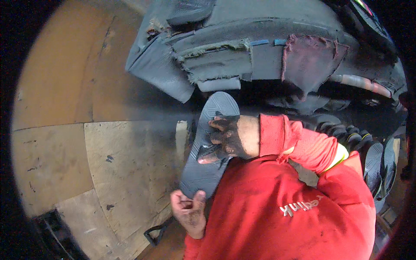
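Observation:
A long grey flip-flop sole (203, 171) with a line pattern stands at a slant in front of my red top, its rounded far end pointing up and away. My left hand (190, 212) pinches the lower end, thumb on the patterned face and fingers bent at the edge. Across the middle lies my right hand (234, 138), reaching in from the right in a red sleeve. Its fingers, dark with a black covering or grime, curl over the face and grip the sole. Whatever part of the right hand is behind the sole stays hidden.
Beyond the sole is a dusty grey covered bench (260, 56) with a frayed reddish cloth (312, 60) hanging from it. Another dark sole (190, 11) lies on top. Several flip-flops (375, 160) are stacked at the right. Stained boards (121, 160) spread at the left, near a black handle (156, 234).

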A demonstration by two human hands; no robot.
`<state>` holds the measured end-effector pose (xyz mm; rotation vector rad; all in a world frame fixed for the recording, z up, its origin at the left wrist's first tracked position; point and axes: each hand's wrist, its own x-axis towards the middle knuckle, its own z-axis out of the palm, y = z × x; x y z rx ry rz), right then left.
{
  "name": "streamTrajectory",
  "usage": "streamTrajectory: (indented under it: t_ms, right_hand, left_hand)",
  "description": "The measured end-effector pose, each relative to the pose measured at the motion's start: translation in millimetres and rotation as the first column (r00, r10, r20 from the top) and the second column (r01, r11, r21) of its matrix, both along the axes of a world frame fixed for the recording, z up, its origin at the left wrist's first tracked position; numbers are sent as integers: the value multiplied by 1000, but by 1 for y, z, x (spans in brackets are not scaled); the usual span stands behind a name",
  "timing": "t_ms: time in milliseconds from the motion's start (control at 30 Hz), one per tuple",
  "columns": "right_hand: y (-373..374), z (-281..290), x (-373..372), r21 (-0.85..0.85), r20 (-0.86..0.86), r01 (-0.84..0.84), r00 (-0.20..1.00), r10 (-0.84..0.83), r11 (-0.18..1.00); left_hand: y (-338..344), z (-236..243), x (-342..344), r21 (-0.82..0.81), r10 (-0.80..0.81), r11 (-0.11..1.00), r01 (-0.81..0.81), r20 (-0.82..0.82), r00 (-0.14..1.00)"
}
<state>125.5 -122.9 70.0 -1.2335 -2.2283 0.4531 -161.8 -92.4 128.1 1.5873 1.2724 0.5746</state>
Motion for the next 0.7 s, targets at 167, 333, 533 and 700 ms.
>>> streamTrajectory:
  t_ms: [167,333,533,700]
  right_hand:
    - [4,9,-11,176,141,-9,990,-16,984]
    - [3,5,-20,349,-64,-53,995,80,936]
    - [-38,-50,-62,-138,-917,492,264,-299,859]
    - [-98,-123,-39,-536,-601,236,-781,-170,811]
  left_hand:
    - [14,-49,-36,-379,173,925,-30,348,921]
    - [48,-97,31,-689,465,531,494,724,510]
    - [62,-112,110,-676,470,518,524,737,485]
    - [65,-122,125,-500,236,733,461,823,517]
